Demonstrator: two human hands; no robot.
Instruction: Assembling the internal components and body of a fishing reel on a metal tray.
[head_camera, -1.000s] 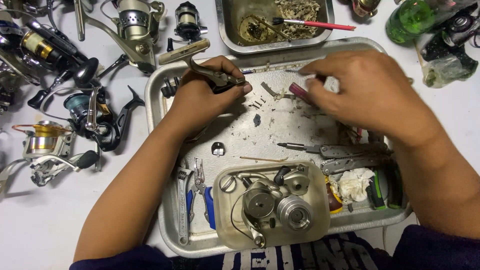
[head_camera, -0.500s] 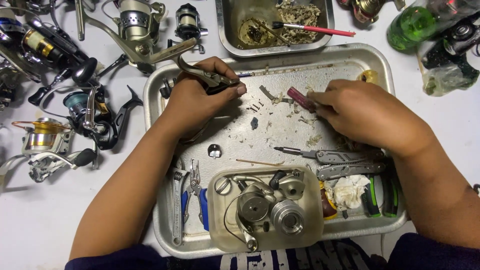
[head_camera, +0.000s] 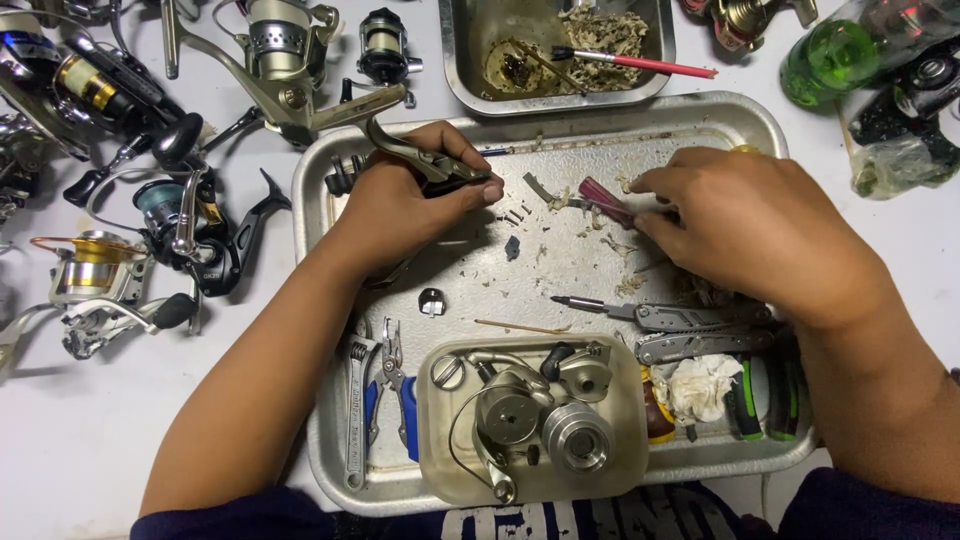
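My left hand (head_camera: 405, 198) grips a grey-brown fishing reel body (head_camera: 415, 152) over the upper left of a large metal tray (head_camera: 320, 330). My right hand (head_camera: 745, 220) rests on the tray's upper right, its fingers pinched on a small tool with a dark red handle (head_camera: 603, 198). Between the two hands lie tiny screws (head_camera: 514, 214) and bits of debris on the tray floor.
A plastic tub (head_camera: 435, 440) of reel parts sits at the tray's front, with pliers (head_camera: 392, 385), a wrench and a multi-tool (head_camera: 680, 322) beside it. Several fishing reels (head_camera: 110, 270) crowd the table on the left. A smaller metal pan (head_camera: 460, 60) with a red brush stands behind; a green bottle (head_camera: 835, 55) is top right.
My right hand has drawn back to the right and lower, keeping the red-handled tool. The left hand with the reel body has stayed almost still.
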